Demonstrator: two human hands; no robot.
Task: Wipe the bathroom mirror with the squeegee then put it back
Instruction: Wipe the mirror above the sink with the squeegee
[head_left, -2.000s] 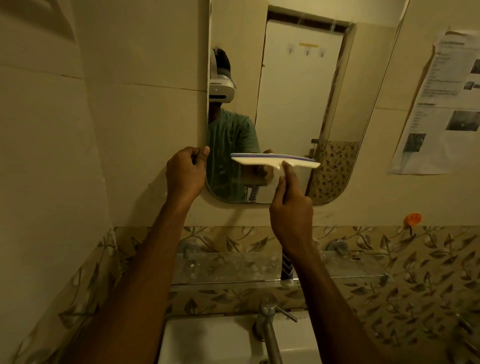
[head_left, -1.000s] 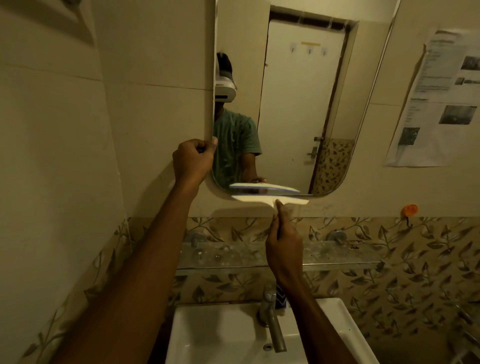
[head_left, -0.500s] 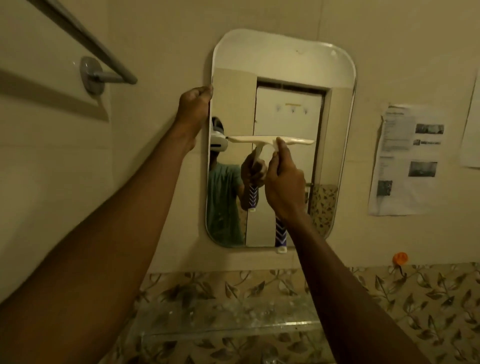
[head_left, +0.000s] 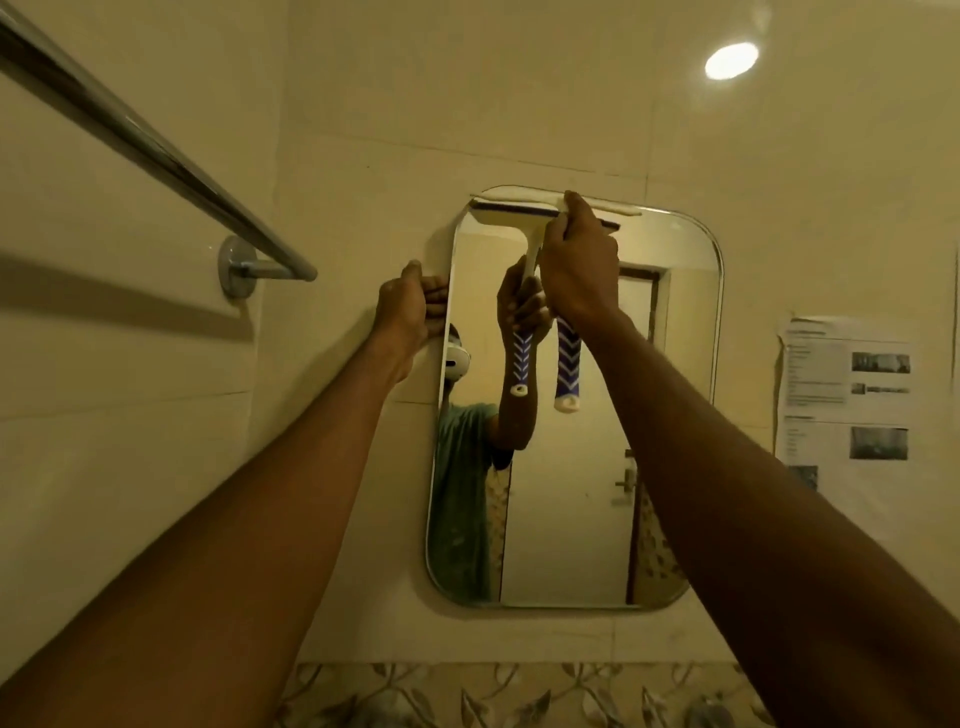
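A rounded rectangular mirror (head_left: 670, 415) hangs on the cream tiled wall. My right hand (head_left: 579, 270) grips the squeegee (head_left: 514, 200), whose white blade lies flat along the mirror's top edge; its blue and white patterned handle (head_left: 567, 366) hangs below my fist. My left hand (head_left: 408, 306) holds the mirror's left edge, fingers curled around the rim. The glass reflects the squeegee, my arm and a door.
A chrome towel rail (head_left: 156, 150) juts from the left wall at upper left. Printed paper sheets (head_left: 847, 395) are stuck on the wall right of the mirror. A leaf-patterned tile band (head_left: 467, 696) runs below. A ceiling light (head_left: 731, 61) glows at top right.
My right hand has lifted the squeegee from the mirror's bottom edge up to its top edge. My left hand slid up the left rim. My view tilted upward, losing the sink and shelf.
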